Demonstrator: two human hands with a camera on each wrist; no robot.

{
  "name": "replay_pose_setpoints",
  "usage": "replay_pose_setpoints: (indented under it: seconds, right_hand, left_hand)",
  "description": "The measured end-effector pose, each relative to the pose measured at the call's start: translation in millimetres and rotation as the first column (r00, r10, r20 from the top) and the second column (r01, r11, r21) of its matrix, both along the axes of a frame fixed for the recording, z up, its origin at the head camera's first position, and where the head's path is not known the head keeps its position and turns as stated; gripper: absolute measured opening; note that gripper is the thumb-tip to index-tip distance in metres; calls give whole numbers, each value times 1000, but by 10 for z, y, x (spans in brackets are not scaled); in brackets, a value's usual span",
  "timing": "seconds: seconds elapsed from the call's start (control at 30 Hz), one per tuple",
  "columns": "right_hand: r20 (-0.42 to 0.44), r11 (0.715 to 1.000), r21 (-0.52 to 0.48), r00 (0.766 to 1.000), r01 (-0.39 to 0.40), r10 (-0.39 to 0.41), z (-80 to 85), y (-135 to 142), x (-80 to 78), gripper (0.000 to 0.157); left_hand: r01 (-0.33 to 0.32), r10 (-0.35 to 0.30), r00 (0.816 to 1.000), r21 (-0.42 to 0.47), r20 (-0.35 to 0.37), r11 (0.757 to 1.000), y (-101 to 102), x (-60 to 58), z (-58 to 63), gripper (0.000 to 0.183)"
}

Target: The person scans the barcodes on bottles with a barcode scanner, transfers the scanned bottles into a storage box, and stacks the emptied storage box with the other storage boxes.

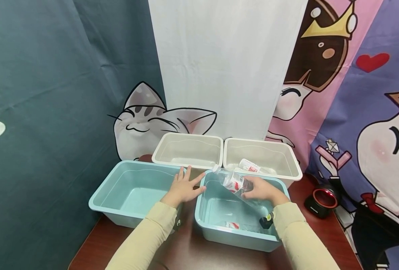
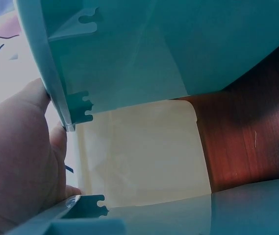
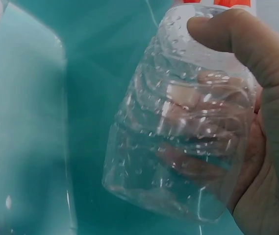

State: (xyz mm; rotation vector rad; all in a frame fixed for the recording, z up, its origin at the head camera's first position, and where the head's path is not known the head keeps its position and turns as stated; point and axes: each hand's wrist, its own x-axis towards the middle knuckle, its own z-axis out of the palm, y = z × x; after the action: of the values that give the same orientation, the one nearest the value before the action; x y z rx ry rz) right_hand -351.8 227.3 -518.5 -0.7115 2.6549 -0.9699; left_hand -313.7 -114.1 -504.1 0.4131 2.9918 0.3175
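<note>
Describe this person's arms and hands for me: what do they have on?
The left sleeve and right sleeve are long and pale yellow, ending near the wrists. The left hand and right hand wear no gloves. A small black device with a yellow-green mark shows beside the right sleeve, probably the wrist camera.

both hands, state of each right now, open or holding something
Left hand: open, fingers spread, holding nothing.
Right hand: closed around a clear plastic bottle, which is tilted.
</note>
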Motion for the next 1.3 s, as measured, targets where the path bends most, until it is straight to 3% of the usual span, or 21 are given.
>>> replay_pose_setpoints:
  seconds: [0.33, 0.6, 0.93, 1.3]
  right_hand:
    - [17, 994, -104, 999, 28, -26, 34, 19, -1, 50]
    - [12, 974, -219, 999, 50, -48, 27, 51, -15, 61]
    - [-24, 913, -375, 983, 159, -181, 54, 133, -28, 58]
    - [46, 836, -497, 969, 235, -245, 117, 172, -23, 53]
  left_hand:
    - [2, -2, 1000, 13, 7, 1000, -15, 8, 8, 64]
    - [0, 0, 1000, 13, 5, 1000, -20, 18, -7, 66]
    - [7, -7, 1000, 21, 5, 1000, -11, 12, -21, 64]
    - [2, -2, 1000, 25, 7, 1000, -5, -6, -8, 64]
